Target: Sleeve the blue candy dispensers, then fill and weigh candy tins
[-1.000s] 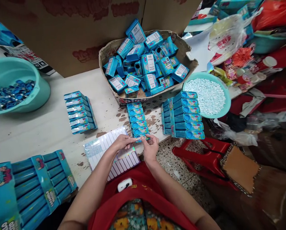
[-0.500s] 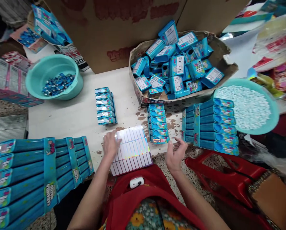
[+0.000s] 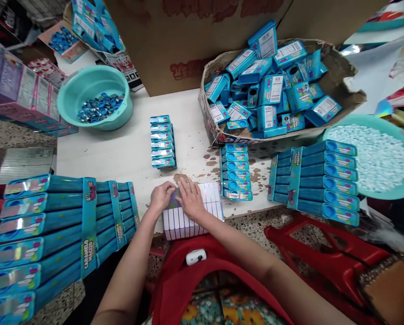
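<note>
A sheet of shiny silver labels [image 3: 207, 203] lies at the table's front edge, with a darker bare patch at its upper left. My left hand [image 3: 162, 197] is at the sheet's upper-left corner, fingers drawn together in a pinch; what is between them is too small to make out. Flat across the sheet rests my right hand [image 3: 191, 201], fingers stretched out, covering part of the labels. Just right of the sheet stands a row of blue candy boxes [image 3: 237, 174]. Behind my left hand is another row of blue boxes [image 3: 163, 142] with silver labels on their ends.
Long banks of blue boxes stand at left [image 3: 66, 225] and right [image 3: 312, 178]. Behind are a torn carton [image 3: 215, 133] of loose blue boxes, a teal basin [image 3: 120, 113] of blue-and-silver pieces and a teal tub [image 3: 387, 194] of pale candies. A red stool [image 3: 324, 257] is at lower right.
My right hand has moved left from beside the row of boxes onto the label sheet. My left hand's fingers have closed into a pinch at the corner. The view has shifted slightly.
</note>
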Demonstrator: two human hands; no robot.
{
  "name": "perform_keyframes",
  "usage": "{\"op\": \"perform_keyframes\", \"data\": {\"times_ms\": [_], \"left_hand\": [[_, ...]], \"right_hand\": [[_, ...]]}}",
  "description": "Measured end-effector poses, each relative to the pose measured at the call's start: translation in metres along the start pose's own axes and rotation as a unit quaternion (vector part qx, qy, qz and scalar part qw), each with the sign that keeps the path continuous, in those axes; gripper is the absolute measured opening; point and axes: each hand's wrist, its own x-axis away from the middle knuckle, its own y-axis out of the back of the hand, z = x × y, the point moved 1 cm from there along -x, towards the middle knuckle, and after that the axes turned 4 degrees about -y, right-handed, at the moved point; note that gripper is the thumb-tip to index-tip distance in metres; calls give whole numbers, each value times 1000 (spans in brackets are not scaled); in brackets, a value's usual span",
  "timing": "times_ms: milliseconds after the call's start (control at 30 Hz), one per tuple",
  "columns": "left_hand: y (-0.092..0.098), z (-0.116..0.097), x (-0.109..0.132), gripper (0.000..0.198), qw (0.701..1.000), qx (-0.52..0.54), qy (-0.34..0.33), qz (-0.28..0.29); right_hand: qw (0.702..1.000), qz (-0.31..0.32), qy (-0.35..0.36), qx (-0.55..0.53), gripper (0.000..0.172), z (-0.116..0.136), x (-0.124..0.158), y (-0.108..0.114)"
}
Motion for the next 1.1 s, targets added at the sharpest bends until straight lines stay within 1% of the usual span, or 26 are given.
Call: {"op": "perform_keyframes", "data": {"times_ms": [67,133,200,267,300,367,400,433,467,500,533,567,600,633,700,767,833,900,967,1033,1100], "left_hand": [[-3,1,-4,19,1000,-3,19,3],[-8,2,-9,18,1000,-8,26,12],[-11,4,-14,18,999,-15,21,22],[-10,4,-16,19,999,-39,13,14],[-8,2,-15,20,998,-55,7,-8],[-3,-5,-9,23,995,-54,-12,-81],[-1,-11,-4,28,994,-22,-31,-107],[-1,-19,2,34,992,35,-53,-109],[-2,-28,8,41,988,109,-75,-83],[-5,-37,13,46,978,185,-92,-25],[-9,-47,18,46,962,253,-96,45],[-15,-56,22,42,942,303,-88,110],[-20,-66,24,35,926,335,-73,160],[-26,-75,24,30,915,350,-59,191],[-35,-94,18,28,913,346,-55,208],[-42,-112,7,27,917,327,-86,211],[-49,-127,-7,30,919,309,-120,213],[-58,-139,-21,28,921,294,-146,210],[-70,-145,-32,21,924,287,-160,197],[-83,-146,-38,17,920,301,-157,194],[-97,-144,-40,17,920,312,-136,197]], "right_hand": [[1000,7,16,16,55,-3,12,-6],[999,8,28,13,46,-6,23,-4],[1000,0,19,-20,30,-8,28,3],[997,-16,-14,-79,18,-8,27,18],[992,-28,-36,-118,16,-8,26,27],[972,-58,-86,-210,16,-7,23,49],[957,-73,-110,-258,15,-6,22,61],[941,-84,-130,-302,14,-7,23,72],[926,-89,-144,-338,13,-7,25,82],[913,-90,-155,-366,13,-9,27,91],[904,-90,-165,-384,13,-11,31,99],[898,-94,-177,-391,13,-15,35,104],[896,-104,-193,-385,13,-20,39,109],[897,-123,-212,-368,13,-26,43,112],[897,-190,-252,-309,13,-40,52,118],[888,-262,-287,-246,14,-57,57,122],[875,-308,-313,-204,16,-75,59,125],[868,-324,-327,-184,15,-91,58,125],[859,-332,-342,-186,15,-103,55,122],[843,-332,-365,-214,17,-111,52,117],[817,-332,-395,-258,19,-117,50,112]]}}
